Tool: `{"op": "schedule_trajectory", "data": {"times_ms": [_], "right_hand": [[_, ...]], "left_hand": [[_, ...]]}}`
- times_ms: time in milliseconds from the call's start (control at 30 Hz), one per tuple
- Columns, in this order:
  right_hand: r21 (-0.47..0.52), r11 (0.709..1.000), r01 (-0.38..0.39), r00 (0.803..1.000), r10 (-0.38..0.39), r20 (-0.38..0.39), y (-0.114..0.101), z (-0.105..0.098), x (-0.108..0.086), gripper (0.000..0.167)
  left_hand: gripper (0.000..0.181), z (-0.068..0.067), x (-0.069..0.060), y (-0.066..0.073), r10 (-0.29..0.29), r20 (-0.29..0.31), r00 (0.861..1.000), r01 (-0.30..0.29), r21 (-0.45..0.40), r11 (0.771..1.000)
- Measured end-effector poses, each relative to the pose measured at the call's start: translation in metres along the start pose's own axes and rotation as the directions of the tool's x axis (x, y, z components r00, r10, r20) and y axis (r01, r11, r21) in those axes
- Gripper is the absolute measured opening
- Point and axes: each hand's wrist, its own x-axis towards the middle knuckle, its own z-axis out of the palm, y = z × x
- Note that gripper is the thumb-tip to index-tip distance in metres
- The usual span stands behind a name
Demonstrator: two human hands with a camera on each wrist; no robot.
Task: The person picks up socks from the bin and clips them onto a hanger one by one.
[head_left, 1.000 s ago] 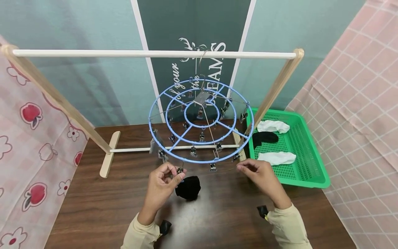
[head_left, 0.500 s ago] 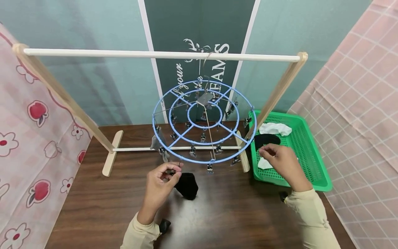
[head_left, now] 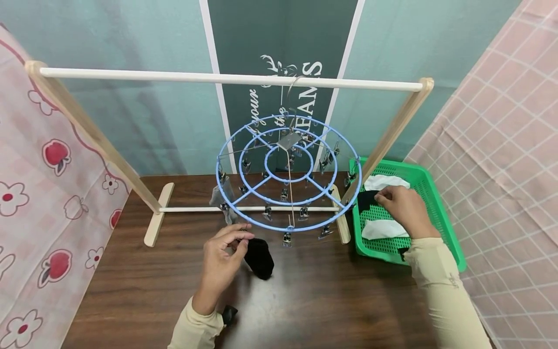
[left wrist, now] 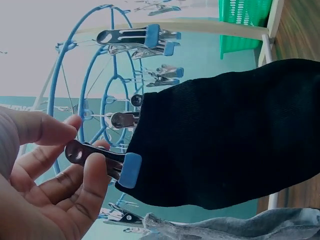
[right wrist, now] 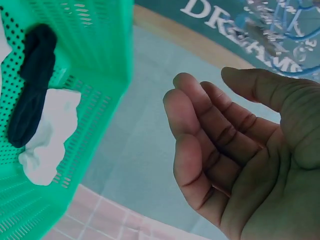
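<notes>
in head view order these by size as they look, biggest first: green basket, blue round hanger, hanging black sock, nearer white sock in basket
1. blue round hanger, by outline
2. green basket, partly covered
3. hanging black sock and nearer white sock: too alike to rank

white lettering on the dark panel (head_left: 246, 39) of the backdrop cloth, running sideways in the head view, bottom to top. slanted script: "your" (head_left: 254, 104), and "the" (head_left: 281, 116). larger upright capitals: "dreams" (head_left: 308, 99), its start hidden behind the round hanger (head_left: 289, 141). right wrist view, same word: "dr" clear, later letters partly covered by the hanger's blurred clips.
</notes>
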Motion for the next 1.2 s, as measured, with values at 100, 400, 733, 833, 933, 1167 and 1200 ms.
{"op": "schedule_trajectory", "data": {"times_ms": [100, 400, 733, 833, 933, 1167, 1200], "right_hand": [[-0.01, 1.0, -0.027, 0.998, 0.027, 0.057, 0.005, 0.003, 0.012, 0.023], [-0.036, 0.992, -0.124, 0.965, 0.129, 0.229, 0.02, 0.017, 0.04, 0.022], [0.062, 0.976, -0.209, 0.913, 0.172, 0.37, 0.039, 0.037, 0.067, 0.029], [0.057, 0.971, -0.232, 0.894, 0.19, 0.406, 0.045, 0.044, 0.072, 0.037], [0.071, 0.955, -0.288, 0.855, 0.223, 0.468, 0.051, 0.053, 0.076, 0.044], [0.055, 0.944, -0.324, 0.813, 0.248, 0.527, 0.062, 0.075, 0.08, 0.047], [0.061, 0.943, -0.326, 0.807, 0.245, 0.537, 0.063, 0.077, 0.08, 0.047]], "left_hand": [[0.023, -0.001, 0.001, -0.002, 0.001, -0.01, 1.0, 0.0, 0.019, 1.0], [0.02, -0.004, 0.003, -0.001, -0.027, -0.009, 1.0, 0.027, 0.034, 0.999], [0.021, -0.005, -0.003, -0.035, -0.116, -0.002, 0.993, 0.116, 0.034, 0.993], [0.02, -0.006, -0.002, -0.036, -0.114, 0.001, 0.993, 0.114, 0.035, 0.993], [0.022, -0.006, -0.001, -0.037, -0.111, 0.009, 0.994, 0.11, 0.035, 0.993], [0.021, -0.008, 0.002, -0.036, -0.133, 0.044, 0.99, 0.129, 0.079, 0.988], [0.02, -0.008, 0.002, -0.035, -0.137, 0.047, 0.989, 0.133, 0.085, 0.988]]}}
